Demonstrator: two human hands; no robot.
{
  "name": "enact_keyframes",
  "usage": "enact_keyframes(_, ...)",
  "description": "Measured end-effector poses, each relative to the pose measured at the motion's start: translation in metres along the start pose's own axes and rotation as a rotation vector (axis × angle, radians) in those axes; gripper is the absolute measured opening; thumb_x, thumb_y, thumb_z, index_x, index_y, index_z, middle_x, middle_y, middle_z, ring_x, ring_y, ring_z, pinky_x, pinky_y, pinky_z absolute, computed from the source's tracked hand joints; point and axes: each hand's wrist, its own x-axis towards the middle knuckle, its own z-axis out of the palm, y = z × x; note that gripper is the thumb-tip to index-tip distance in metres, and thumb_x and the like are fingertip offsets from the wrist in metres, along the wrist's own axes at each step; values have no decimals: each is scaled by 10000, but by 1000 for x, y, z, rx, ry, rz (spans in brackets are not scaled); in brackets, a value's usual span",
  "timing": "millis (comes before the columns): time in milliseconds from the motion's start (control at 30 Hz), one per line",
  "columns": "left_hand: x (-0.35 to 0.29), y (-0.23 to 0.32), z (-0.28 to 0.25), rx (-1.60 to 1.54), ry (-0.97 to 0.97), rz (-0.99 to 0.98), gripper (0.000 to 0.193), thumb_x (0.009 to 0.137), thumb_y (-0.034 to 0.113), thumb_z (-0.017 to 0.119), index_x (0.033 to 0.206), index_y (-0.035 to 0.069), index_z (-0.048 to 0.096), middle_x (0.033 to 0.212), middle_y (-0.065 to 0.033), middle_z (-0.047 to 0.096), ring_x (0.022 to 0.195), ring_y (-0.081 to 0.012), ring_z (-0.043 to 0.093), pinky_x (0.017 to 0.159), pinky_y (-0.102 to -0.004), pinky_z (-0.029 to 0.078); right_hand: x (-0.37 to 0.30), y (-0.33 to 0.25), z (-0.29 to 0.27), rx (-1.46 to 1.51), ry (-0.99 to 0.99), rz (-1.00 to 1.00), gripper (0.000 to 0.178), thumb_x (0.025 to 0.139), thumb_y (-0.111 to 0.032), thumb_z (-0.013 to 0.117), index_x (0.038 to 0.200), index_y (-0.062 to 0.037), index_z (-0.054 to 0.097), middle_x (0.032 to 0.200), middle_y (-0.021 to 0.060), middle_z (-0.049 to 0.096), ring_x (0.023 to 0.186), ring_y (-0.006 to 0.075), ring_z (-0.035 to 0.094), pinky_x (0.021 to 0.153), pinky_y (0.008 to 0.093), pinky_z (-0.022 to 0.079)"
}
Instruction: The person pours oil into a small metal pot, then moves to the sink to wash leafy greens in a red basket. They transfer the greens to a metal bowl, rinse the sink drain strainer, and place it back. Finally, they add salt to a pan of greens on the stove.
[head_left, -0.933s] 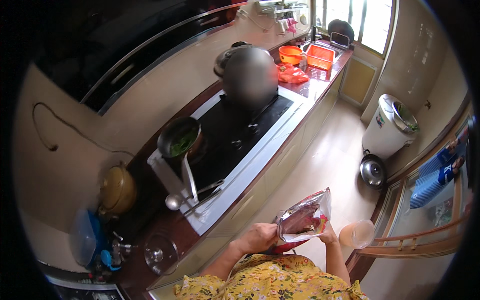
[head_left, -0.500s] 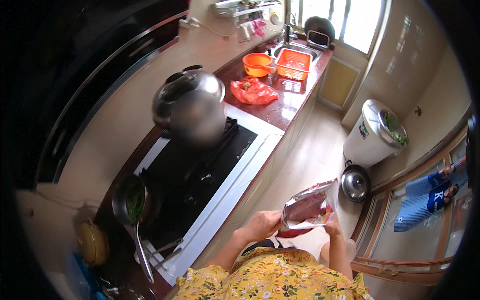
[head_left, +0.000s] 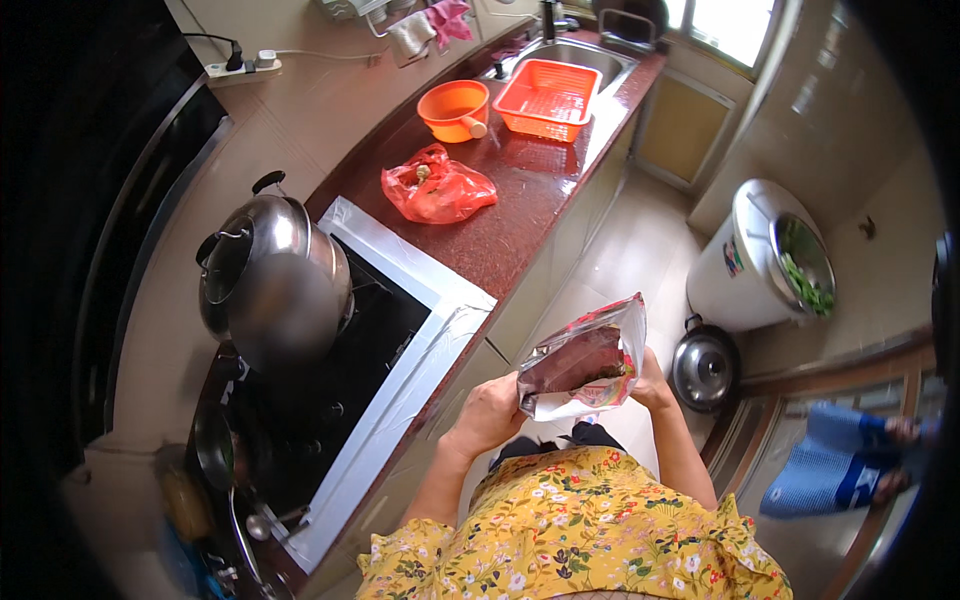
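A foil-lined pouch [head_left: 572, 362] is held in front of my body, its mouth spread wide. Silvery lining and something dark, too dim to name, show inside; parts of the outside are red and white. My left hand [head_left: 484, 414] is closed on the pouch's left edge, thumb near the rim. On the opposite edge my right hand [head_left: 652, 384] grips it, its fingers partly hidden behind the foil. The pouch hangs above the floor, right of the counter's edge.
At left is a black stove [head_left: 375, 315] with a steel lidded pot [head_left: 270, 235] and a long-handled pan [head_left: 214, 445]. The counter holds a red plastic bag [head_left: 440, 188], an orange dipper [head_left: 453, 108] and an orange basket [head_left: 545, 100]. A white bin [head_left: 735, 255] and a lidded wok [head_left: 706, 368] stand right.
The view has shifted, so the stove and counter sit further left and the pan lower. Both hands keep hold of the pouch, which appears slightly higher and further left.
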Motion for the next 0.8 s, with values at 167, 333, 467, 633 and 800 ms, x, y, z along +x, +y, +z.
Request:
enact_keyframes(167, 33, 20, 10, -66, 120, -199, 341, 646, 13, 549, 982, 11, 488, 826, -187, 539, 775, -370, 521, 654, -387, 444, 66, -16, -41, -58, -213, -22, 728, 535, -227, 793, 1131, 10, 447, 1131, 106, 455, 1053, 203, 439, 899, 315, 342)
enact_keyframes(333, 64, 23, -3, -150, 261, -356, 379, 625, -17, 531, 1000, 8, 477, 850, -170, 529, 777, -342, 536, 672, -349, 453, 132, -29, -43, 36, -340, 2, 714, 557, -189, 781, 1146, 10, 430, 1119, 70, 467, 1033, 150, 433, 894, 295, 344)
enact_keyframes(467, 72, -10, -22, -212, 474, -271, 381, 605, -57, 488, 983, -11, 490, 910, -135, 497, 823, -241, 546, 721, -294, 454, 181, -30, -34, 129, -445, 33, 745, 565, -187, 785, 1176, 5, 404, 1122, 46, 463, 1029, 124, 420, 895, 288, 344)
enact_keyframes(633, 92, -63, -53, -685, 849, -435, 207, 767, 74, 453, 937, -14, 532, 797, -43, 534, 727, -104, 512, 704, -239, 437, 234, -24, -18, 181, -532, 44, 826, 550, -223, 803, 1216, 3, 368, 1162, 48, 433, 1073, 132, 390, 910, 293, 328)
enact_keyframes(800, 127, -99, -74, -677, 811, -455, 191, 835, 97, 443, 957, -16, 537, 812, -40, 545, 729, -89, 515, 698, -223, 430, 274, -17, 5, 192, -482, 113, 922, 550, -242, 804, 1266, 6, 278, 1186, 61, 414, 1094, 139, 376, 926, 295, 314)
